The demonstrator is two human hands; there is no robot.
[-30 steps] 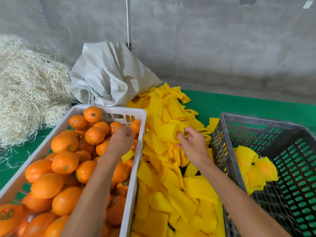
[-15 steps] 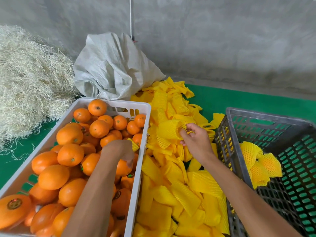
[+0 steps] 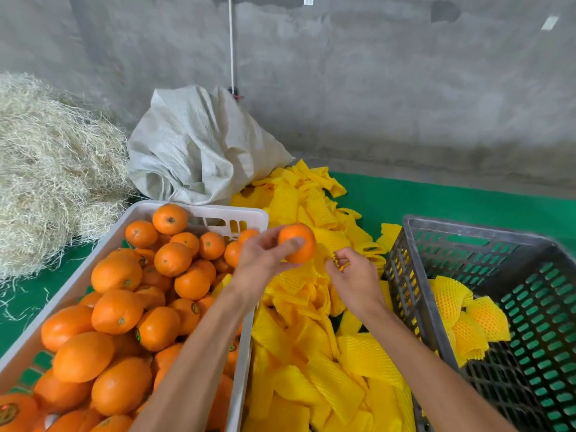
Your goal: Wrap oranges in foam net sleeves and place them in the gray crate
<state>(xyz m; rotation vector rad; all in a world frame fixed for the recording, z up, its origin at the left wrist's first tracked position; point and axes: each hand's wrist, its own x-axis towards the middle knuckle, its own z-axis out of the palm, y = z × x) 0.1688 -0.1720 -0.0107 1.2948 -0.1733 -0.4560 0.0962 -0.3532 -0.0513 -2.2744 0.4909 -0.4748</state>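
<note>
**Orange lifted beside the sleeve pile**

Your left hand (image 3: 261, 260) holds one orange (image 3: 297, 243) in a fingertip grip, thumb across its front, raised above the gap between the white crate (image 3: 240, 366) and the pile of yellow foam net sleeves (image 3: 327, 381). Your right hand (image 3: 355, 282) sits just beside it, fingers curled, pinching the edge of one foam net sleeve (image 3: 332, 244) that lies right behind the orange; how far that sleeve is opened you cannot tell, since the fruit and your fingers cover it.

The white crate on your left is heaped with loose oranges (image 3: 118, 310), its near end cut off by the frame. The gray crate (image 3: 467, 232) on your right holds a few wrapped oranges (image 3: 467, 322) against its left wall; their exact count is hard to make out, and the crate's right side runs out of view. Behind, a woven sack (image 3: 199, 151) slumps against the concrete wall next to a mound of straw (image 3: 53, 176), all on the green bench (image 3: 405, 198).
</note>
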